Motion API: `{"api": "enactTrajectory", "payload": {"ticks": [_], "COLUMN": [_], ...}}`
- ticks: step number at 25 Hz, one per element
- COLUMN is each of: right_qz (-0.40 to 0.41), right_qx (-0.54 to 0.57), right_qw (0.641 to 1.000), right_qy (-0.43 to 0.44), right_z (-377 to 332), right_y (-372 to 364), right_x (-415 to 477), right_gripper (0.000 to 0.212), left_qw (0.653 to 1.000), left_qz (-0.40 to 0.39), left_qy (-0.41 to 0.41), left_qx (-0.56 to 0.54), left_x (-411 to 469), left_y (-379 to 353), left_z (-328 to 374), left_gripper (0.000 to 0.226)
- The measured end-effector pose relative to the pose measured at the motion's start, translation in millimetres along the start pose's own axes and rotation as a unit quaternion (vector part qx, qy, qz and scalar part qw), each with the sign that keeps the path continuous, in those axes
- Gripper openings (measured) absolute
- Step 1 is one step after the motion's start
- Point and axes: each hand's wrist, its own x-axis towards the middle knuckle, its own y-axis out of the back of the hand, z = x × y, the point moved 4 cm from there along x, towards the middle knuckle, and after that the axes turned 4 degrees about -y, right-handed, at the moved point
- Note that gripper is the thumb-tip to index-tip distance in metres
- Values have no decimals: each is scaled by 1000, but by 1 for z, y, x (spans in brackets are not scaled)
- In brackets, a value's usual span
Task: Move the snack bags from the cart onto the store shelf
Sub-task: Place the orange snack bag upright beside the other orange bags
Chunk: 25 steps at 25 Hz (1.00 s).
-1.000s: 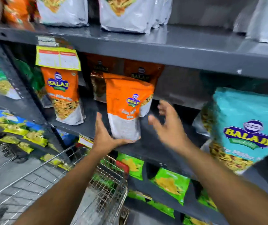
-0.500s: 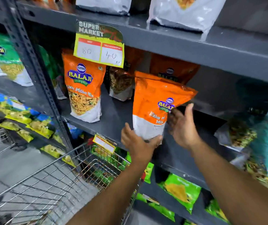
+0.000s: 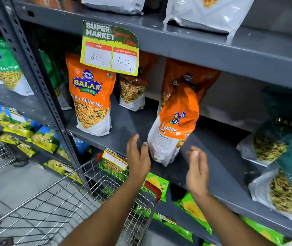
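Standing on the grey shelf [image 3: 127, 121], four orange snack bags [image 3: 174, 126], both hands [image 3: 138, 157] open beside the nearest.

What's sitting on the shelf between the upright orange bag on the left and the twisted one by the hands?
Nothing: the head view shows bare grey shelf between upright bag and twisted bag.

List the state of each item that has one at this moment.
Orange bag: on the shelf, tilted, twisted side-on.
Left hand: open, at the bag's base.
Right hand: open, clear of the bag.
Front Tikha Mitha Mix bag: upright.
Cart: no bags seen inside.
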Motion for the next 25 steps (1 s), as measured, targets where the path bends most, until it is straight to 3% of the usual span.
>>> {"api": "enactTrajectory", "payload": {"ticks": [2,5,7,10,12,15,18,21,24,25], "right_qz": [87,-34,-92,-113,-85,39,-4,-68,-80,-41], "right_qx": [47,118,115,59,-8,-48,-14,-20,-11,16], "right_qw": [993,977,983,992,996,998,993,994,996,998], "right_qy": [-71,-177,-113,8,7,-30,-119,-87,-42,-45], "right_z": [-10,-19,-28,-17,-9,-11,-25,-23,-25,-35], "right_y": [2,-16,-27,-33,-29,-4,-3,-28,-30,-20], "right_x": [29,53,30,-31,-47,-16,14,-15,-39,-31], "right_gripper": [59,54,53,58,54,52,45,22,31,40], "left_qw": [999,991,987,974,970,975,974,961,963,960], "left_qz": [-39,-125,-148,-207,-202,-146,-189,-243,-242,-267], "left_qy": [-15,-26,-7,49,93,87,33,31,45,23], "left_qx": [-19,-40,-59,-77,-101,-146,-121,-125,-108,-79], "left_x": [-27,-47,-34,1,31,41,7,9,31,32], "left_y": [-10,-30,-28,-18,-15,-7,-11,-17,-1,4], "left_z": [7,12,14,24,24,16,2,15,13,6], "left_gripper": [52,63,63,39,44,42,46,42,42,60]}}
